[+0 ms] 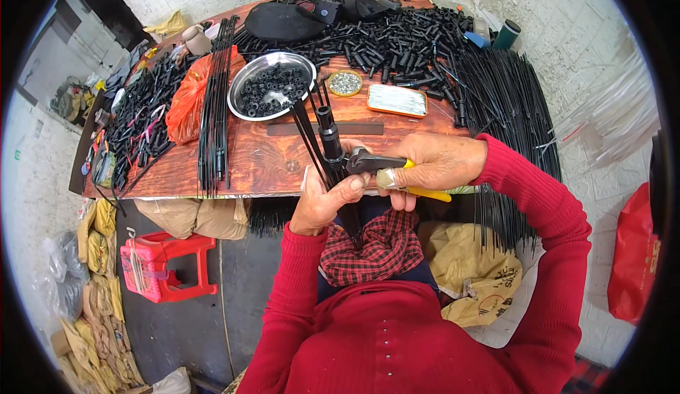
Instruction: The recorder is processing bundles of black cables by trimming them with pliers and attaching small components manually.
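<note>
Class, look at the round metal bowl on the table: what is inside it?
The metal bowl holds many small black parts, with a bare patch of its shiny bottom showing. Whatever lies beneath the piled parts is covered.

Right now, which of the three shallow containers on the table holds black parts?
The large round silvery bowl, left of the others. The small round tin holds silvery bits instead, and the rectangular tray thin whitish pieces.

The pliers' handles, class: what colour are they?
The pliers' handles are yellow; the head view shows them best.
</note>
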`<state>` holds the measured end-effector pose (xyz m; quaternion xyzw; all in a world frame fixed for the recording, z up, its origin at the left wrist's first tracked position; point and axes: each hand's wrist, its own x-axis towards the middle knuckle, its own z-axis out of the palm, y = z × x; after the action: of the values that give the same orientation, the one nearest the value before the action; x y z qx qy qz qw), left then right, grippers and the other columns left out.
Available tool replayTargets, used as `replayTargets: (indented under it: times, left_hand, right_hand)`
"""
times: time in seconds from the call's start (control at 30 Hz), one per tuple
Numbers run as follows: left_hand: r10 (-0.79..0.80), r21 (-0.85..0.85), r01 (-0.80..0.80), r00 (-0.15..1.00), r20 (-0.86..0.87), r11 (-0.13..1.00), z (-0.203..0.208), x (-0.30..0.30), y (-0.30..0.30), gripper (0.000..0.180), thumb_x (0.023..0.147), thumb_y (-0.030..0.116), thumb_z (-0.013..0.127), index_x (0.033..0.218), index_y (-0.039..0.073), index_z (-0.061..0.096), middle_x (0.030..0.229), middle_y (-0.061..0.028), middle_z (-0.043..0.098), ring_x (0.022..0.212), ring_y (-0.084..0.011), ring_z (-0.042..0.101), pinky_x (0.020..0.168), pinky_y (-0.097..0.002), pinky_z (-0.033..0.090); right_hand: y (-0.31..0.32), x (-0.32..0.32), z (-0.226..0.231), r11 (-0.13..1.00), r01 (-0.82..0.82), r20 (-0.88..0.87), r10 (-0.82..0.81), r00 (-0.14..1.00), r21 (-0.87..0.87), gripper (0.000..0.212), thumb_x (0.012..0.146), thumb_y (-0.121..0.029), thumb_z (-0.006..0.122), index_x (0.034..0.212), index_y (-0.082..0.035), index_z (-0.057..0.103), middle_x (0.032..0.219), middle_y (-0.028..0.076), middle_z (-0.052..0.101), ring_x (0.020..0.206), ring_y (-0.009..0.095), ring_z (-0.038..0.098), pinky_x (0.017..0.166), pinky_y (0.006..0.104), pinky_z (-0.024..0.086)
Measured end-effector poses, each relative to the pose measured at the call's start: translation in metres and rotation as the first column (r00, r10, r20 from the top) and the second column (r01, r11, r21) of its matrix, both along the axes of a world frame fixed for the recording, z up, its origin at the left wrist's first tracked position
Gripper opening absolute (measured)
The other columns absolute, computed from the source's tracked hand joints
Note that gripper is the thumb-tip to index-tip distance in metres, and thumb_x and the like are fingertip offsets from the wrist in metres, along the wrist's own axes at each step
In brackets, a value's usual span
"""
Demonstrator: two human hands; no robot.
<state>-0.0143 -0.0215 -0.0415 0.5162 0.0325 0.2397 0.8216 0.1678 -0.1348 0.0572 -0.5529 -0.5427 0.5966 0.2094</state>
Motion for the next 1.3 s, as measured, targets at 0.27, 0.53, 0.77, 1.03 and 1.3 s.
replayTargets:
  times: [0.27,0.53,0.77,1.03,1.3]
  left_hand:
    - [0.017,0.024,-0.017,1.000,0.000,1.000,0.000,0.001,0.001,0.050,0.081,0.020,0.075,0.120,-0.001,0.051,0.086,-0.0002,0.059,0.069,-0.0043,0.049,0.058,-0.0185,0.039]
    - [0.023,0.041,-0.023,1.000,0.001,0.999,0.000,0.001,0.000,0.049,0.082,0.020,0.075,0.120,0.000,0.051,0.089,-0.0007,0.059,0.072,-0.0049,0.051,0.060,-0.0188,0.041]
    - [0.055,0.068,-0.055,0.998,0.000,0.996,0.002,-0.001,-0.001,0.049,0.082,0.020,0.074,0.120,0.000,0.051,0.092,-0.0015,0.060,0.075,-0.0053,0.052,0.063,-0.0197,0.043]
    - [0.044,0.133,-0.050,0.998,0.045,0.990,0.007,0.000,-0.006,0.053,0.081,0.021,0.075,0.122,-0.002,0.050,0.089,-0.0016,0.060,0.074,-0.0058,0.052,0.065,-0.0199,0.042]
    - [0.040,0.050,-0.043,0.998,0.052,0.998,0.006,0.002,-0.007,0.060,0.081,0.022,0.075,0.127,-0.003,0.045,0.088,-0.0039,0.056,0.069,-0.0059,0.049,0.059,-0.0195,0.038]
  right_hand:
    - [0.002,-0.002,0.002,0.999,0.027,0.056,-0.030,0.998,0.046,0.035,0.101,-0.031,0.048,0.089,-0.001,0.060,0.069,0.003,0.062,0.060,0.009,0.062,0.057,0.0240,0.052]
    - [0.003,-0.003,0.009,0.999,0.010,0.133,-0.016,0.991,0.046,0.033,0.102,-0.029,0.046,0.090,0.001,0.057,0.069,0.003,0.061,0.059,0.009,0.060,0.055,0.0246,0.051]
    - [0.001,-0.004,0.010,0.998,0.059,0.155,-0.058,0.986,-0.005,0.034,0.101,-0.031,0.049,0.087,-0.001,0.057,0.063,0.002,0.058,0.053,0.008,0.057,0.049,0.0233,0.048]
    - [-0.005,-0.015,0.020,0.990,0.128,0.115,-0.121,0.986,-0.059,0.028,0.090,-0.030,0.069,0.095,-0.003,0.061,0.058,0.000,0.053,0.046,0.007,0.052,0.042,0.0227,0.042]
    - [-0.011,-0.010,0.000,0.964,0.220,-0.295,-0.256,0.921,-0.149,0.021,0.086,-0.020,0.072,0.094,-0.002,0.062,0.058,0.000,0.053,0.044,0.007,0.049,0.040,0.0222,0.040]
